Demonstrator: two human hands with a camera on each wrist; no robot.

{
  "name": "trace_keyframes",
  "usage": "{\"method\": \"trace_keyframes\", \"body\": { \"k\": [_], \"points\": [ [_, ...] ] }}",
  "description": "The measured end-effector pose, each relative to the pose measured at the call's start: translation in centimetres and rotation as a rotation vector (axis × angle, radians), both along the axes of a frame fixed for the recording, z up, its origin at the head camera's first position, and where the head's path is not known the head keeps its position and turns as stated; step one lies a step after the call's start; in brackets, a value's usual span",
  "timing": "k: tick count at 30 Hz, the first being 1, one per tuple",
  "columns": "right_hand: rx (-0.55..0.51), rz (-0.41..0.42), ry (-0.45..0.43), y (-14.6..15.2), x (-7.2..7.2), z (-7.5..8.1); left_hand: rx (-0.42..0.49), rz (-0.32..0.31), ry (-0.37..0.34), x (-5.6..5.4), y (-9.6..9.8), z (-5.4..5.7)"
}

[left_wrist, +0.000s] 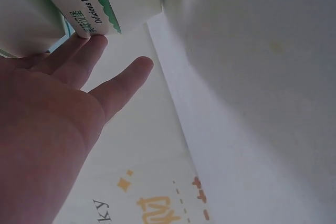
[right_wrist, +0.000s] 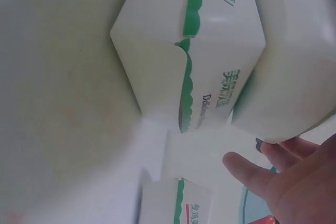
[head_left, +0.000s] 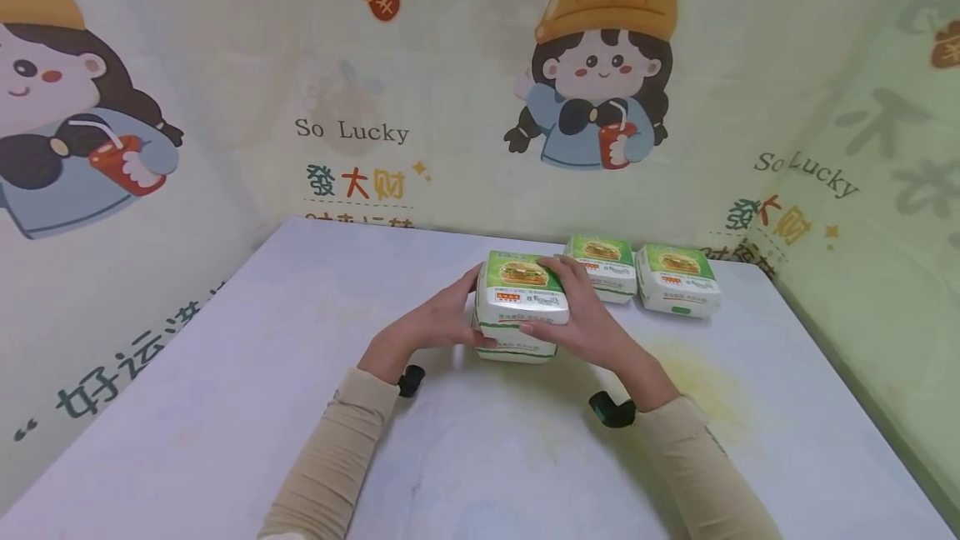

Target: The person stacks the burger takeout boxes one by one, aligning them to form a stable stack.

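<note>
Two white-and-green hamburger boxes stand stacked near the middle of the table. The upper hamburger box [head_left: 522, 290] is held from both sides. My left hand [head_left: 438, 315] grips its left side, thumb low at the front; in the left wrist view, fingertips of this hand [left_wrist: 58, 103] touch near the lower box's printed wall. My right hand [head_left: 588, 323] grips the right side, with fingers toward the back top edge and thumb along the front. Beneath it sits the lower hamburger box [head_left: 517, 352], its green scalloped edge plain in the right wrist view, where the right hand [right_wrist: 299, 177] is partly cut off.
Behind and to the right, two more hamburger boxes stand side by side, one box [head_left: 603, 265] partly behind my right hand and another box [head_left: 678, 282] beyond it. The white table [head_left: 225, 407] meets a printed cloth backdrop [head_left: 450, 90] at the back and sides.
</note>
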State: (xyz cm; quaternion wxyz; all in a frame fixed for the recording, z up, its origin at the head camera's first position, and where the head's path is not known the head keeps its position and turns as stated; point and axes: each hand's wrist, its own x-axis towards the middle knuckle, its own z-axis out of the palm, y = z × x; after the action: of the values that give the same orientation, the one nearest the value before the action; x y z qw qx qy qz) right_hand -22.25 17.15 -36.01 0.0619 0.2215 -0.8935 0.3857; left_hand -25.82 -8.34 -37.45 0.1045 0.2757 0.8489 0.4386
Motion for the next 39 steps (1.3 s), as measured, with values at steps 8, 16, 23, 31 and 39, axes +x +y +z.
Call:
{"method": "trace_keyframes", "body": {
  "k": [8,16,23,31,39],
  "points": [
    [-0.004,0.003,0.005,-0.5,-0.3,-0.3,0.093,-0.067,-0.034,0.0,-0.2,0.1],
    [0.014,0.026,-0.005,-0.3,0.0,-0.3,0.087,-0.04,-0.041,0.2,-0.5,0.4],
    [0.033,0.035,0.001,-0.2,0.1,0.0,0.029,0.053,-0.026,0.8,-1.2,1.4],
    [0.025,0.077,0.004,0.5,-0.1,0.2,0.112,0.032,0.068,0.8,-0.6,2.0],
    [0.032,0.092,-0.011,1.0,0.2,0.6,0.096,0.056,0.137,0.8,0.0,1.8]
  ]
}}
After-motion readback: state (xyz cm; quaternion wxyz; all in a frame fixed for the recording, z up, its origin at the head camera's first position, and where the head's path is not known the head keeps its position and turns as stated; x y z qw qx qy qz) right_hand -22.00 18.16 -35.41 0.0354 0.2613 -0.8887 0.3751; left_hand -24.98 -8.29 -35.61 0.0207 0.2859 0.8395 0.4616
